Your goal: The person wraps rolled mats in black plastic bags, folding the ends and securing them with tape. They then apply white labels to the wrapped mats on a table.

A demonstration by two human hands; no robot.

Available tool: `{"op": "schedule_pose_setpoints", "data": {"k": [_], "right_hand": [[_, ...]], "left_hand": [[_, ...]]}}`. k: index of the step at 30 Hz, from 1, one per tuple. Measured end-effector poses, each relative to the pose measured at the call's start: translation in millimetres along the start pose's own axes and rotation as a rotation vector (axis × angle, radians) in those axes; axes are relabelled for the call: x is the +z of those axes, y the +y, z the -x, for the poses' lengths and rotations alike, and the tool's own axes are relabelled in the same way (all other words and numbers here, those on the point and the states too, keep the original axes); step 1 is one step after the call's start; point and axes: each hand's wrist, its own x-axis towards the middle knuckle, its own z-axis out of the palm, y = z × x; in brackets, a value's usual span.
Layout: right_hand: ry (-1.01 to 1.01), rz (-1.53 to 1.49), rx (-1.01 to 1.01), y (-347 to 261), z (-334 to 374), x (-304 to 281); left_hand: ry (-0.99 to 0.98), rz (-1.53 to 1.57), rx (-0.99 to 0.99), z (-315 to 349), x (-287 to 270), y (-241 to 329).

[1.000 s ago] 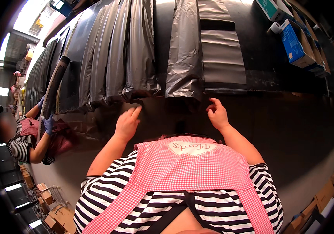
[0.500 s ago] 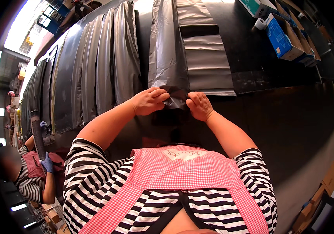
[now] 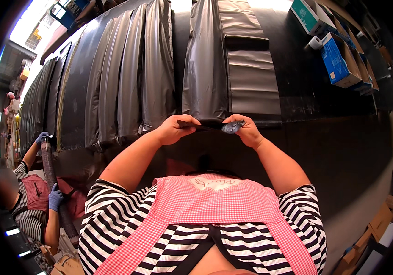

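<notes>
A long roll covered in shiny black plastic film (image 3: 205, 68) lies on the dark table, its near end toward me. My left hand (image 3: 177, 129) pinches the left side of the loose film at that end. Opposite it, my right hand (image 3: 247, 131) is closed on the right side, and a crumpled bit of film sticks out between its fingers. Between my hands the film end is drawn into a narrow dark band. Flat black plastic sheets (image 3: 254, 82) lie in a stack just right of the roll.
Several more film-covered rolls (image 3: 157, 68) lie side by side on the left. At the far left a person in blue gloves (image 3: 55, 197) holds a long dark roll (image 3: 48, 160). A blue box (image 3: 338, 59), a green box (image 3: 306, 16) and a small white roll (image 3: 315, 43) are at right.
My hands have drawn the film end outward and toward me, stretching it flat. The view has shifted slightly. At left, the other person's long roll has tilted, with one gloved hand now at its top.
</notes>
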Motion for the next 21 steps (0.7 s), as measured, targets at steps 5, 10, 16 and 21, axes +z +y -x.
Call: {"op": "schedule_pose_setpoints", "data": {"k": [5, 10, 16, 21], "right_hand": [[0.437, -0.064, -0.157, 39, 2, 26], [0.791, 0.028, -0.264, 51, -19, 35], [0.913, 0.046, -0.025, 54, -22, 44], [0.91, 0.289, 0.031, 53, -25, 40]], "left_hand": [[0.295, 0.436, 0.268, 2, 29, -47], [0.498, 0.487, 0.23, -13, 32, -85], [0.887, 0.688, 0.225, -33, 68, -55], [0.878, 0.481, 0.187, -31, 65, -60]]}}
